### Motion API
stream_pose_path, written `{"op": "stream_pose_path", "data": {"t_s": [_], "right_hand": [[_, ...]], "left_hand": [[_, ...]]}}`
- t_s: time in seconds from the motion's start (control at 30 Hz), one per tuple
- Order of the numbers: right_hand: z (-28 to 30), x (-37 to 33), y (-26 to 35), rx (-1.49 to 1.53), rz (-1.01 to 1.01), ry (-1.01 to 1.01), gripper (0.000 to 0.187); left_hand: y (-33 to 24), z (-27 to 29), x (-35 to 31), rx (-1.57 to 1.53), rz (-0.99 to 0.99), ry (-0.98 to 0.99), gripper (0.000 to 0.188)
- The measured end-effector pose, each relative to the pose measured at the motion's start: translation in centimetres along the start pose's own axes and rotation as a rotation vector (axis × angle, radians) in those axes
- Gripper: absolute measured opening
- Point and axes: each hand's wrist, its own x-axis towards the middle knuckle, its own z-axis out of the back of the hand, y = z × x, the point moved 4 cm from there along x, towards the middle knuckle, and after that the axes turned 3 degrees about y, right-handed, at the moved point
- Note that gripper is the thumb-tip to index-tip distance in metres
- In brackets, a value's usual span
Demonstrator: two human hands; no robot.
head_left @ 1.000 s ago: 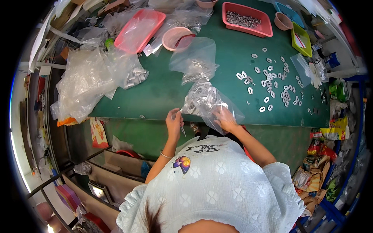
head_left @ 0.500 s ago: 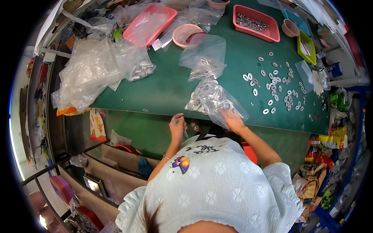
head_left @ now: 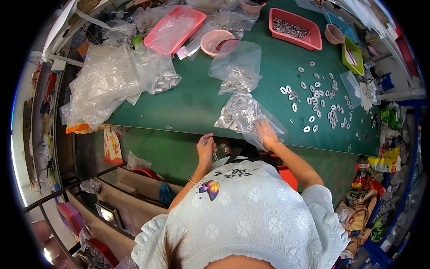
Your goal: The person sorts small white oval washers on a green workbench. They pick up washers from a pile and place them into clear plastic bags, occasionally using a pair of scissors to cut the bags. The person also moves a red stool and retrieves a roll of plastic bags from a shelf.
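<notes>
One clear bag [head_left: 251, 137] of flat pieces [head_left: 228, 118] is laid on the bench [head_left: 183, 112], centre of the frame. It is touched by the right hand [head_left: 267, 134], whose grip cannot be told; a thin object [head_left: 216, 156] is gripped by the closed left hand [head_left: 206, 150].

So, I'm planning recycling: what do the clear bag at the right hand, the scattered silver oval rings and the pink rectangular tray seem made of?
Clear bag: likely glossy plastic film, thin and transparent. Silver oval rings: probably satin metal, from their grey sheen; coated plastic possible. Pink rectangular tray: probably smooth moulded plastic, rounded corners.
</notes>
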Motion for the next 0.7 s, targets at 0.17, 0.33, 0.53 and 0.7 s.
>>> {"op": "stream_pose_path", "data": {"t_s": [0.17,0.33,0.53,0.7], "right_hand": [[1.4,-0.4,1.3,0.06,0.014,-0.06,0.04],[-1.4,0.0,0.2,-0.005,-0.017,0.022,0.033],[-4.0,0.2,-1.5,0.2,-0.334,0.077,0.03],[-0.4,0.1,-0.1,0.282,-0.321,0.015,0.028]], "left_hand": [[0.1,0.1,-0.2,0.011,0.006,-0.013,0.019],[0.6,-0.3,-0.1,0.005,0.031,0.015,0.018],[0.6,-0.7,-0.1,0.003,0.041,0.021,0.018],[0.9,0.2,-0.2,-0.009,0.039,-0.013,0.019]]}}
